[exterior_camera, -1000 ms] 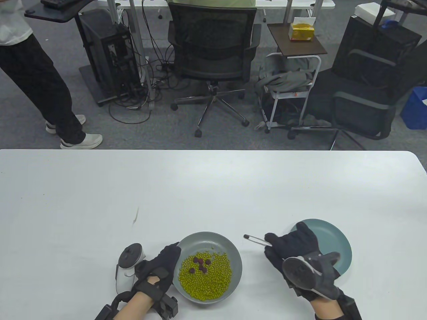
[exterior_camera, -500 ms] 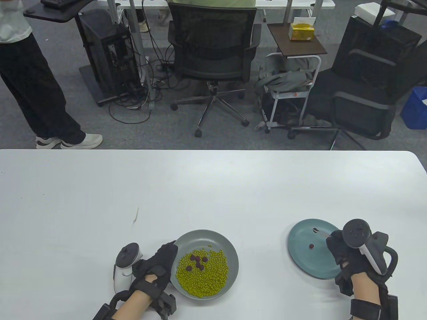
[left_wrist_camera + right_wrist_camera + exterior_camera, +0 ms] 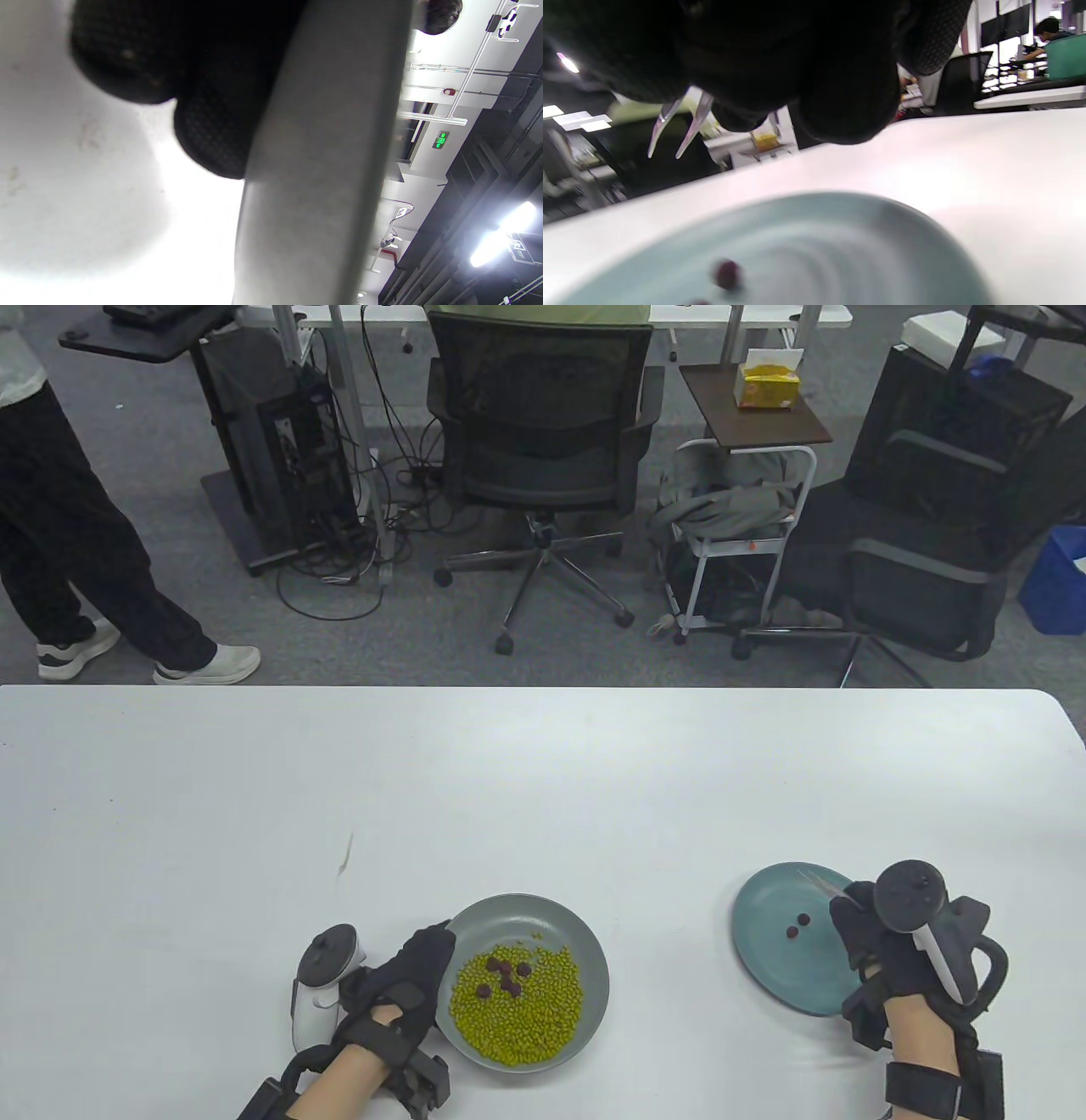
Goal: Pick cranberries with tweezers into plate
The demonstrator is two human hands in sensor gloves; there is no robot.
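White tabletop (image 3: 543, 780): grey bowl (image 3: 594, 976) of green beans (image 3: 517, 1010) with five cranberries (image 3: 506, 974) on top; left hand (image 3: 405, 984) holds the bowl's left rim. Teal plate (image 3: 764, 942), well apart to the right, carries two cranberries (image 3: 796, 926). Right hand (image 3: 878, 942), over the plate's right edge, grips tweezers (image 3: 678, 123), tips apart and empty. Behind the tabletop: office chair (image 3: 543, 449), tissue box (image 3: 767, 383), computer tower (image 3: 280, 449), passer-by's legs (image 3: 76, 543).

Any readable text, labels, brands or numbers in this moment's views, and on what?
None can be read.
Green sign on the far wall, left wrist view: lit characters, too small and blurred.
Yellow tissue box on the side table, table view: print too small.
Plates, tweezers, gloves: no visible text.
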